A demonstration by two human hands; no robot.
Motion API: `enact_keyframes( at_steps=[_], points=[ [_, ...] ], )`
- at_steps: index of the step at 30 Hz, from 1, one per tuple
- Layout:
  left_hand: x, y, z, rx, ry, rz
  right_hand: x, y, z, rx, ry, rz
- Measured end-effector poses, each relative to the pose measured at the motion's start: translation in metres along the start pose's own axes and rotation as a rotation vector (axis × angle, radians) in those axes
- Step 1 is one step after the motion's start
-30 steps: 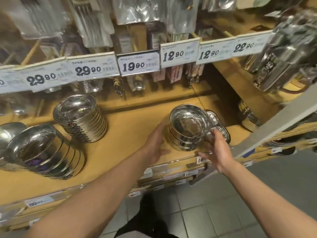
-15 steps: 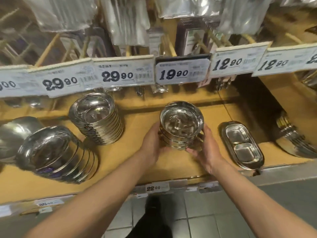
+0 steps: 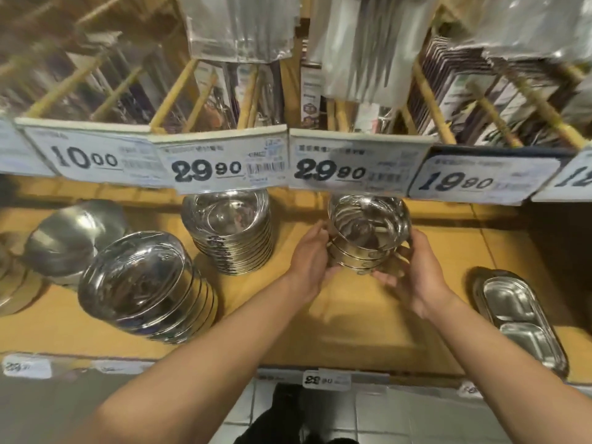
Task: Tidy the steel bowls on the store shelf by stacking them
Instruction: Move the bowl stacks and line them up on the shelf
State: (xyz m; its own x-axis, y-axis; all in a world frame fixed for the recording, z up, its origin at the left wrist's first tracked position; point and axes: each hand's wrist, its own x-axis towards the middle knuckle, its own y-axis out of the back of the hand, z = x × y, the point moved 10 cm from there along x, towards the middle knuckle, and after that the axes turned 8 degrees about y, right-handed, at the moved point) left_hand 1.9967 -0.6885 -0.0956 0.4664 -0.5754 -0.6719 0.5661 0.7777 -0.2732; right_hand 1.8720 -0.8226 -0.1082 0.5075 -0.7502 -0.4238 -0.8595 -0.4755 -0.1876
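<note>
Wooden store shelf [image 3: 352, 322], head view. Small stack of steel bowls [image 3: 368, 233] sits mid-shelf between both hands. Left hand [image 3: 309, 262] curls round its left side; right hand [image 3: 413, 277] cups the right side, fingers bent under the rims. Taller bowl stack [image 3: 230, 232] stands just left; divided tray [image 3: 522, 322] lies well right.

Bowls [image 3: 368, 232] and divided tray [image 3: 519, 318]: polished, mirror-glossy steel; one bowl [image 3: 73, 232] at left duller, brushed-looking; shelf [image 3: 352, 315]: matt, smooth, wood-coloured board; price tags [image 3: 221, 165]: white paper behind clear plastic; floor [image 3: 368, 418]: pale, smooth tile.
</note>
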Motion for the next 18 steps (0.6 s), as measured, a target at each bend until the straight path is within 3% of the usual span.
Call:
enact_keyframes(
  at_steps=[14,18],
  points=[
    [-0.015,-0.025,-0.01,-0.04,-0.053,0.07,-0.035,0.038,-0.001,0.031,-0.113,-0.056],
    [-0.033,0.013,-0.037,-0.117,-0.036,0.215,-0.053,0.027,0.02,-0.097,-0.168,-0.156]
  ],
)
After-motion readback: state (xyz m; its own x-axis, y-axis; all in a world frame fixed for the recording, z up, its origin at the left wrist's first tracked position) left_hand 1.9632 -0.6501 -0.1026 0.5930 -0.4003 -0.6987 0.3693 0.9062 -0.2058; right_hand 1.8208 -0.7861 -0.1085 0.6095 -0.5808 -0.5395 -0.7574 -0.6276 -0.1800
